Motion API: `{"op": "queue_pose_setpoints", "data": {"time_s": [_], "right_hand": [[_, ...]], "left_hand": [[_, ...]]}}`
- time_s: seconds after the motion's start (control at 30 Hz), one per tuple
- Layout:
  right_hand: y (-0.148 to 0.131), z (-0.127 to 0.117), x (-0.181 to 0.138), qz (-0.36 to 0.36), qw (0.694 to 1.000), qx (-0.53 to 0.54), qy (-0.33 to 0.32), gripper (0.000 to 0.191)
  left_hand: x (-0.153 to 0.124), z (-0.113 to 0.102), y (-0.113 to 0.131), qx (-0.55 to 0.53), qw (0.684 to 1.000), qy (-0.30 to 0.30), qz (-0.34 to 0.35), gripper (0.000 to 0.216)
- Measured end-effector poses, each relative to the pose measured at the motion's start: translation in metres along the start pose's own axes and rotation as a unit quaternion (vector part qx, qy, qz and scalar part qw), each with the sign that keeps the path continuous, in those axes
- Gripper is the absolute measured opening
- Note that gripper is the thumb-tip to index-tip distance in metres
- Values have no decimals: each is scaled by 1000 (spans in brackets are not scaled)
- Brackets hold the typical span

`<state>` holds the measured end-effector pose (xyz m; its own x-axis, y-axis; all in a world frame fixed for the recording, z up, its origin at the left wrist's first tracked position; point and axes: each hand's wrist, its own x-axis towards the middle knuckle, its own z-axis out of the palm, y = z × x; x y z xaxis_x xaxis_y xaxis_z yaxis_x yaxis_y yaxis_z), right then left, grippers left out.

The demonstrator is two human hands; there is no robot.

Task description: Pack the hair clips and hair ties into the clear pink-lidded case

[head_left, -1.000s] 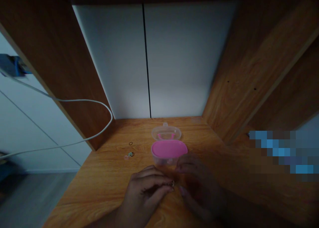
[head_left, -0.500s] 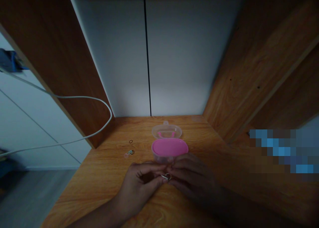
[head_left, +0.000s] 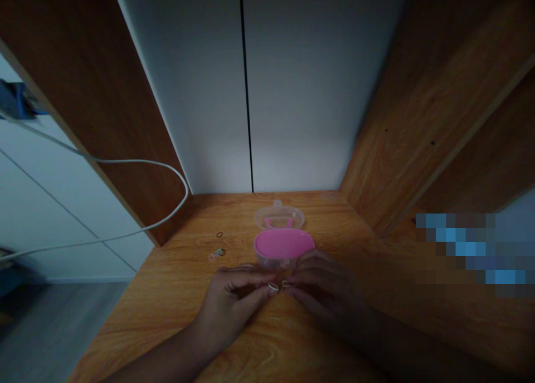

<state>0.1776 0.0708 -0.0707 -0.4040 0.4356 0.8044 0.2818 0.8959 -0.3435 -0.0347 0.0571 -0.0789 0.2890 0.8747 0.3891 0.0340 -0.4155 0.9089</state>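
Observation:
My left hand pinches a small metal clip between its fingertips. My right hand holds a small metal ring at its fingertips, a little apart from the clip. Just beyond both hands stands an oval plastic box with a pink part and a clear hinged lid lying open behind it. Left of the box lie a thin dark ring and a small cluster of rings and a clip. The box's front edge is partly hidden by my right hand.
The wood-grain desk is enclosed by wooden side panels and a white back panel. A white cable runs outside the left panel. A pixelated patch covers the right side.
The clip and ring, joined between my fingers before, now stand slightly apart. My hands have moved a little toward the box, and the view has tilted slightly.

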Motion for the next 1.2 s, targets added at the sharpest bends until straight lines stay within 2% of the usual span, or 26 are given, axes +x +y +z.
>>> {"op": "queue_pose_setpoints", "data": {"time_s": [0.23, 0.47, 0.6, 0.77, 0.9, 1.2], "right_hand": [[-2, -1, 0, 4, 1000, 14, 18, 16], [-4, 0, 0, 2, 999, 27, 34, 19], [-3, 0, -2, 3, 999, 27, 28, 19], [-3, 1, -2, -1, 1000, 23, 20, 19], [-3, 1, -2, 1, 999, 29, 22, 19], [-5, 1, -3, 10, 1000, 4, 15, 24]], "left_hand": [[-2, -1, -1, -5, 998, -22, -50, 11], [-4, 0, -5, -11, 995, -50, -88, 26], [-3, -1, -4, -30, 993, -56, -103, 27], [0, 0, 3, -61, 993, -78, -60, 12], [-1, 2, 2, -66, 997, -33, -33, 11], [-5, 5, -2, 90, 995, 27, 15, 5]]}}
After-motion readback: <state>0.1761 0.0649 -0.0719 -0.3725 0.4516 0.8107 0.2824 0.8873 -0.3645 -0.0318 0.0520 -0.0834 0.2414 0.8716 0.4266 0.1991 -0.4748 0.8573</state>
